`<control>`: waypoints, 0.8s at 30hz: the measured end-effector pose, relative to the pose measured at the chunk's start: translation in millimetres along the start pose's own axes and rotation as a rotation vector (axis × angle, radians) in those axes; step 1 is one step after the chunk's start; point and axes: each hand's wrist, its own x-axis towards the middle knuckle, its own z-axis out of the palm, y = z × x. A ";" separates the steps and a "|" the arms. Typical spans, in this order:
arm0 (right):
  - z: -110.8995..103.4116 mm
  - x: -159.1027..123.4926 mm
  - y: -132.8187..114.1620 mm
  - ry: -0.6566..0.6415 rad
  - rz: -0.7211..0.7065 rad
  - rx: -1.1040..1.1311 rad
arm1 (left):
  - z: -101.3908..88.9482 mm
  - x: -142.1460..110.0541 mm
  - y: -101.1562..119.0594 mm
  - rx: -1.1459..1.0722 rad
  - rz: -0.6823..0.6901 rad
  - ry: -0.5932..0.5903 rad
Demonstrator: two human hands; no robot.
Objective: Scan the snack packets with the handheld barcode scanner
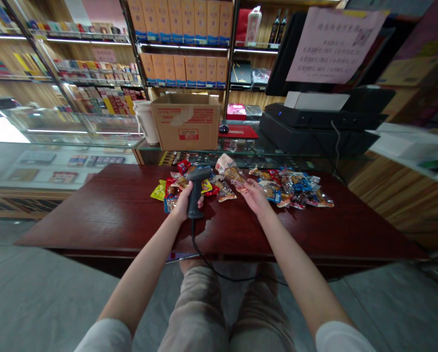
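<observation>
My left hand [183, 203] is wrapped round the handle of a dark grey barcode scanner [195, 193], whose head tilts to the upper right. Between the fingers of my right hand [256, 196] is the lower end of a clear snack packet [233, 172] with brown food inside and a pale top. Behind the scanner lies a pile of red, yellow and blue snack packets [160, 189], partly hidden by it. To the right of my right hand spreads a second pile of snack packets [301, 186].
A dark red wooden table [104, 210] carries both piles. The scanner's black cable [219, 275] hangs over its front edge across my lap. Beyond stand an open cardboard box [187, 124], a white cup [148, 122], a black monitor [285, 54] and glass display cases [57, 164].
</observation>
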 end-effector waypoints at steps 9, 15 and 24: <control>3.9 -3.5 -4.1 0.037 0.039 0.043 | 3.3 0.7 -1.7 -0.014 0.043 -0.048; 4.1 -3.8 -3.9 0.003 0.015 0.003 | 5.4 -0.5 -0.6 -0.037 0.063 -0.029; -35.3 10.6 -24.8 0.383 -0.540 -0.821 | -5.9 2.1 0.6 -0.093 0.062 0.039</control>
